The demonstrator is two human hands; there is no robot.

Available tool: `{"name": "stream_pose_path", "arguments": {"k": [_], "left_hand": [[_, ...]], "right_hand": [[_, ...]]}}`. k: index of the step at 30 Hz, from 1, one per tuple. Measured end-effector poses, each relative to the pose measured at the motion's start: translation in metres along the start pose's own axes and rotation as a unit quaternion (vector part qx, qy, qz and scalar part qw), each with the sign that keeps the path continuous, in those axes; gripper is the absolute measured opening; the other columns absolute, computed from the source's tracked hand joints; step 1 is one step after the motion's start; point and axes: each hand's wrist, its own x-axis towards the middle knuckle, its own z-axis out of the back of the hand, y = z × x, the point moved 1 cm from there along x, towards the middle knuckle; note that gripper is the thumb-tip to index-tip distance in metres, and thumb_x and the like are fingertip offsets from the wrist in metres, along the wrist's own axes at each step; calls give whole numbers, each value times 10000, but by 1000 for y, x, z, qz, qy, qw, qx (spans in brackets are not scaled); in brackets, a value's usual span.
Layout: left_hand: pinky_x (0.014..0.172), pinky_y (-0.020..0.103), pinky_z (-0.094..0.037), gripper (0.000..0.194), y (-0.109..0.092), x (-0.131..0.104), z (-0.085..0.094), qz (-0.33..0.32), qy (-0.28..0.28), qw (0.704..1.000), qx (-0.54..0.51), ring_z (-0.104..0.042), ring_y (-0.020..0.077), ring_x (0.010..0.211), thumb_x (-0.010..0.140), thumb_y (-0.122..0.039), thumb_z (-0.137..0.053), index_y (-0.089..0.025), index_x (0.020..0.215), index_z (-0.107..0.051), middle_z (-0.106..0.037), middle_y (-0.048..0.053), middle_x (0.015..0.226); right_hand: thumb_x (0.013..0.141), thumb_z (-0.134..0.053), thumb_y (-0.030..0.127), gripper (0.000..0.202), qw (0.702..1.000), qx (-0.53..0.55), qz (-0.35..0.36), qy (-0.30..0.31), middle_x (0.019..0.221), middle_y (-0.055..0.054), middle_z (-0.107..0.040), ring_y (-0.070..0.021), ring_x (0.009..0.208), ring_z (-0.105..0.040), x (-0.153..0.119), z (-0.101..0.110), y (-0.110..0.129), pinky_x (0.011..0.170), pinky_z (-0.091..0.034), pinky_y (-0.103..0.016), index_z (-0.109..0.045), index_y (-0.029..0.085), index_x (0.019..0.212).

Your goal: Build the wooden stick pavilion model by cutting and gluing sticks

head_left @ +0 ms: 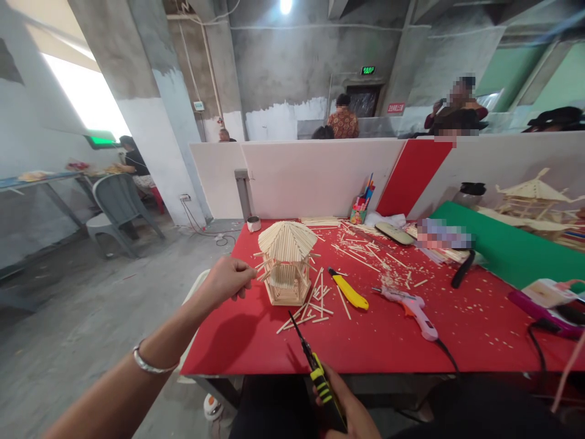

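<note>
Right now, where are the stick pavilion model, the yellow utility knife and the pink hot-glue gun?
Stick pavilion model (pixel 287 247): head view, on its roof.
Yellow utility knife (pixel 350 291): head view, on its handle.
Pink hot-glue gun (pixel 414 301): head view, on its body.

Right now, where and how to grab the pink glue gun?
Probably by the handle, from above and the near side: the pink glue gun lies on the table with its handle slanting toward the person, nozzle pointing left. Stay clear of the cord at the handle's end.

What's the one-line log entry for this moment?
left hand: at stick pavilion; right hand: holding black-yellow tool; yellow cutter, pink glue gun: on red table
</note>
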Motion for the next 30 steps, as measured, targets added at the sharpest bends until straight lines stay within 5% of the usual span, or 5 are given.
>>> {"name": "stream_pose_path", "arguments": {"k": [5,9,17,23,30], "left_hand": [[359,203,-385,293,-3,-30,4,-20,33,999,-15,-470,103,324,719,-337,-600,-181,475,-562,-527,-25,351],[356,202,-373,302,-12,-51,-5,-29,91,994,-52,-464,100,324,715,-358,-596,-181,477,-543,-503,-34,363],[354,183,-332,284,-19,-57,-33,-33,150,987,-53,-439,79,319,701,-362,-589,-177,495,-528,-461,-56,380],[370,190,-338,273,-17,-55,-50,-44,176,981,-66,-430,78,334,714,-359,-574,-188,507,-526,-457,-60,404],[375,194,-323,269,-18,-55,-69,-33,189,978,-83,-409,77,343,699,-394,-564,-194,524,-521,-435,-67,414]], "right_hand": [[410,-476,150,887,994,86,-66,31,1056,-21,-605,-218,915,-577,-2,-14,17,666,-438,-252,-513,255,1290],[412,-504,130,801,992,103,-58,43,1022,-17,-588,-213,982,-529,-3,-19,38,722,-421,-239,-566,235,1203],[431,-512,143,755,993,85,-64,55,954,17,-547,-136,747,-485,-8,-11,59,620,-366,-217,-548,237,1179],[418,-496,145,650,994,85,-53,30,886,18,-539,-156,792,-491,-8,-6,52,633,-371,-228,-593,221,1056],[455,-524,161,587,994,84,-26,-59,784,26,-538,-156,753,-490,-5,-11,16,651,-381,-241,-605,232,1032]]}}
